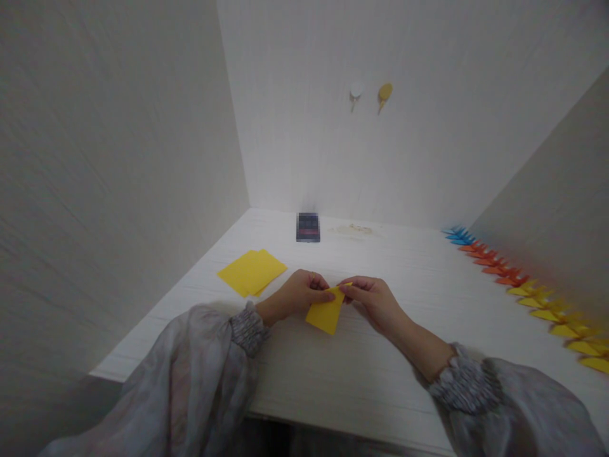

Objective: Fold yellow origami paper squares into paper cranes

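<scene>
Between my two hands is a folded piece of yellow paper [326, 315], raised a little over the white table. My left hand [302, 293] pinches its upper left part, thumb lying across the paper. At the upper right corner, my right hand [373, 299] grips the paper between thumb and fingers. The fingers behind the paper are partly hidden. To the left of my left hand, a few flat yellow paper sheets [252, 271] lie overlapping on the table.
Along the right wall runs a row of folded paper figures: blue [459, 235], orange-red [495, 262] and yellow [554, 311]. A dark, blurred-out flat object [308, 227] sits near the back wall. Two hooks, one white [356, 92] and one yellow [385, 92], hang on that wall.
</scene>
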`<state>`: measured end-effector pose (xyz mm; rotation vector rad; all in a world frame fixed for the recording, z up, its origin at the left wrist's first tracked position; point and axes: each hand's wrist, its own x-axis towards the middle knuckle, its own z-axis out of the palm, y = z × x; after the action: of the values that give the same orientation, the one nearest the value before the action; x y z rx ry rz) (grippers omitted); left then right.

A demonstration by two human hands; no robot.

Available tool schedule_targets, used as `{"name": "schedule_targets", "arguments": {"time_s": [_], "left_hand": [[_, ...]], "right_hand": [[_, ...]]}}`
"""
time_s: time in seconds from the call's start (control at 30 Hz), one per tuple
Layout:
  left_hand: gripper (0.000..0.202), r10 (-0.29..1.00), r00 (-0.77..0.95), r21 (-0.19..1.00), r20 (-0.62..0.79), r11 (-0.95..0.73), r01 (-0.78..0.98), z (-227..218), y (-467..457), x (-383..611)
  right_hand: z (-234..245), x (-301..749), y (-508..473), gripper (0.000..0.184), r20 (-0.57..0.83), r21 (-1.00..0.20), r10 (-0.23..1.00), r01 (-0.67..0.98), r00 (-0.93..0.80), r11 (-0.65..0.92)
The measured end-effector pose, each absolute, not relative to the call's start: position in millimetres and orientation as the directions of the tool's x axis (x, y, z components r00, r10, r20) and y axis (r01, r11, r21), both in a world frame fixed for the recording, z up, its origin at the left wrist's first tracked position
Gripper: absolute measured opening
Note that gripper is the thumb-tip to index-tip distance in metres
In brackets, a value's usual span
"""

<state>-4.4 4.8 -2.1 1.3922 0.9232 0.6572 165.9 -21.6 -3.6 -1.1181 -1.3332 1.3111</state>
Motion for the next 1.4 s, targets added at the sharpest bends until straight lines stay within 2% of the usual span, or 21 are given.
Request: {"name": "schedule_targets", "arguments": {"time_s": [0.53,0.8,1.03,1.17,1.23,1.4], "left_hand": [[0.023,0.835,0.520,0.983,-0.180,0.138,0.118,0.6,5.2,-4.4],[0.023,0.833,0.518,0.981,-0.194,0.147,0.130,3.3,4.0,-5.5],[0.023,0.841,0.486,0.971,-0.236,0.183,0.154,-0.3,5.7,-6.2],[0.023,0.850,0.478,0.974,-0.221,0.167,0.153,-0.3,5.6,-6.1],[0.024,0.850,0.483,0.976,-0.210,0.155,0.150,-0.5,5.3,-5.6],[0.025,0.838,0.507,0.978,-0.202,0.148,0.146,-4.1,5.3,-2.2]], "right_hand": [[-4.0,167.0,-21.9,0.008,0.032,-0.998,0.987,-0.057,-0.156,0.023],[-3.6,170.5,-20.4,0.011,0.030,-0.998,0.990,-0.059,-0.138,0.022],[-3.7,184.4,-9.7,0.014,0.059,-0.989,0.998,-0.137,-0.020,0.056],[-8.5,173.8,-11.7,0.020,0.055,-0.998,0.992,-0.043,-0.114,0.050],[-10.8,166.4,-14.7,0.021,0.025,-0.998,0.986,0.054,-0.163,0.034],[-14.7,159.3,-18.5,0.017,0.018,-0.993,0.990,0.113,-0.137,0.033]]}}
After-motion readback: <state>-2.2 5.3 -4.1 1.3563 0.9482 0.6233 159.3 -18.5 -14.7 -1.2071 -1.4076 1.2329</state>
